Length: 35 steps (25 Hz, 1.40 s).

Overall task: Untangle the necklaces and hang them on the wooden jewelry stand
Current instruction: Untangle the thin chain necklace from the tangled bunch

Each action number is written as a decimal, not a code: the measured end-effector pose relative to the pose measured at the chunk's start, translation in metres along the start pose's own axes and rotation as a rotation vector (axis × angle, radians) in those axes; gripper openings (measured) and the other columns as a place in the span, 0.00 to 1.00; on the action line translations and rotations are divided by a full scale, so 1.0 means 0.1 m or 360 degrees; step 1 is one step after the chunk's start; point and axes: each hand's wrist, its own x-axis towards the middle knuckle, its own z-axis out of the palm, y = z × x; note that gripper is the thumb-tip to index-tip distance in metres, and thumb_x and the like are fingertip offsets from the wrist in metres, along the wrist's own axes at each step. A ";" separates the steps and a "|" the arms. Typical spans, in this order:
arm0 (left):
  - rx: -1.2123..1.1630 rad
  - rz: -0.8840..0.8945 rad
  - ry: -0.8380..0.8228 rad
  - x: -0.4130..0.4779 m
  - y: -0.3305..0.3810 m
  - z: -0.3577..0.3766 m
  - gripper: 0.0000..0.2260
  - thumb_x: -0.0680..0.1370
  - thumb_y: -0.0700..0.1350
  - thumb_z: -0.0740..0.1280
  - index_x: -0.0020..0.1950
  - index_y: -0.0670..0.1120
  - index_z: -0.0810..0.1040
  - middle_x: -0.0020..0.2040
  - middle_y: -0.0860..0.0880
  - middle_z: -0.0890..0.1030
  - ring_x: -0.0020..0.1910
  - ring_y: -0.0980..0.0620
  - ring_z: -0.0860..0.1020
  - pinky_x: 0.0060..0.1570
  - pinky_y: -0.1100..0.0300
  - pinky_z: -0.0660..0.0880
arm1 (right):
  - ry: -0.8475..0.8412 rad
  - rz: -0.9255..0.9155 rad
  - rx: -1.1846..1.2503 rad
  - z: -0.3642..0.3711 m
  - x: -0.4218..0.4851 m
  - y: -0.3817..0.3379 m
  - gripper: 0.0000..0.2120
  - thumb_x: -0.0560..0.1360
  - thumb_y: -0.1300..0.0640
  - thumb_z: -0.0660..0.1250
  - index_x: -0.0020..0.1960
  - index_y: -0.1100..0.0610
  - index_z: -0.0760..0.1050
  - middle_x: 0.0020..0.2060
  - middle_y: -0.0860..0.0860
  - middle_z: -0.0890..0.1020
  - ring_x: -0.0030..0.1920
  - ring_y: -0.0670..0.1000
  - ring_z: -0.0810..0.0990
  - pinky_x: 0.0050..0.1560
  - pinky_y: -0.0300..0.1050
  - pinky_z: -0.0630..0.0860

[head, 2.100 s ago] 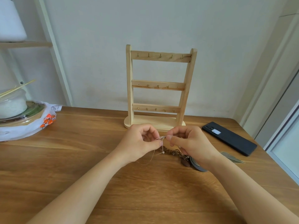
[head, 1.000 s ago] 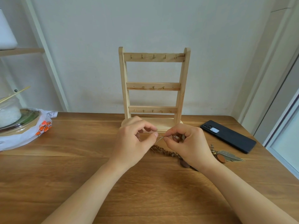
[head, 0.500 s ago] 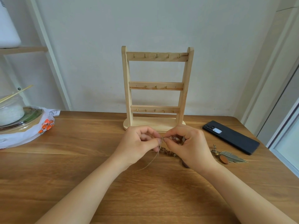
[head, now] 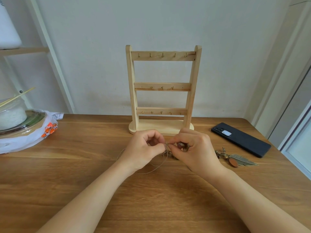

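A wooden jewelry stand [head: 162, 91] with three hooked rails stands at the back of the table; its hooks are bare. Just in front of its base, my left hand [head: 143, 151] and my right hand [head: 193, 151] meet, each pinching a thin tan necklace cord [head: 158, 167] at a knot between the fingertips. The cord loops down onto the table below my left hand. A braided, beaded part of the necklaces lies mostly hidden under my right hand. A feather pendant with a brown oval charm [head: 239, 159] lies on the table to the right.
A black phone [head: 240, 139] lies at the right, behind the pendant. At the far left a white plastic bag [head: 25, 140] holds a lidded container with chopsticks on top. A white shelf frame stands behind it. A wall backs the wooden table [head: 151, 199].
Both hands stay together at the tangle and have worked the cord; more loose cord now loops on the table under my left hand. The feather pendant has come into view at the right.
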 end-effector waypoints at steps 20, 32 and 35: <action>-0.0073 0.0036 -0.0114 0.04 0.03 -0.08 0.06 0.79 0.39 0.70 0.43 0.46 0.82 0.38 0.54 0.81 0.41 0.58 0.78 0.45 0.67 0.74 | -0.0194 0.0667 0.0833 -0.07 0.05 -0.16 0.03 0.75 0.63 0.73 0.49 0.58 0.81 0.36 0.54 0.84 0.34 0.54 0.80 0.36 0.48 0.79; -0.0304 -0.0052 -0.0165 0.02 0.11 -0.09 0.11 0.80 0.41 0.66 0.45 0.37 0.84 0.37 0.49 0.83 0.39 0.59 0.80 0.43 0.69 0.73 | -0.0283 0.0509 0.0412 -0.08 0.04 -0.10 0.04 0.75 0.61 0.73 0.44 0.53 0.82 0.33 0.53 0.81 0.31 0.43 0.73 0.33 0.38 0.71; -0.0078 0.0056 -0.0096 0.02 0.12 -0.11 0.04 0.78 0.39 0.71 0.46 0.41 0.85 0.39 0.51 0.85 0.42 0.57 0.81 0.45 0.66 0.76 | -0.0285 0.0515 0.0439 -0.08 0.04 -0.11 0.03 0.75 0.62 0.72 0.45 0.55 0.82 0.33 0.55 0.81 0.31 0.45 0.74 0.34 0.39 0.72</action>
